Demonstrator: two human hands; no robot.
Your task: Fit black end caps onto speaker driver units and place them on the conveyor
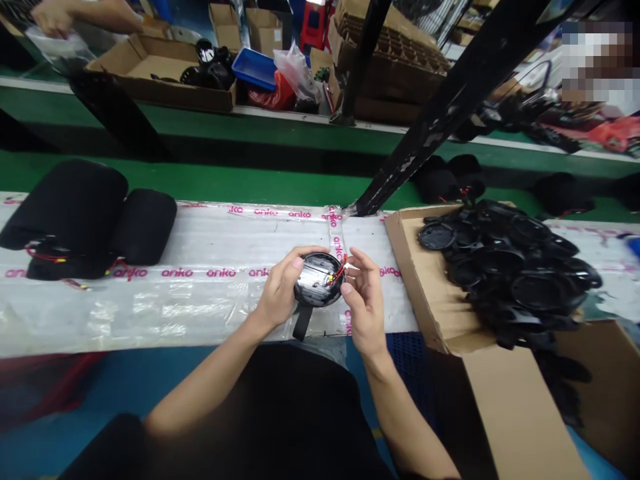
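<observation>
A round, glossy black part (315, 283) sits between my hands above the wrapped bench. My left hand (281, 288) grips its left edge, thumb on top. Red wires with small connectors (339, 272) rise from the part's right side. My right hand (365, 297) is at that side, its thumb near the rim and its fingers apart beside the wires. Below the part hangs a short black strap (302, 323).
Black padded pieces with red wires (75, 207) lie on the bench (200, 233) at left. At right, a cardboard box (425, 313) holds many black parts (520, 267). A dark post (425, 127) slants behind. Across stands another bench, with a person's hand (53, 17) at upper left.
</observation>
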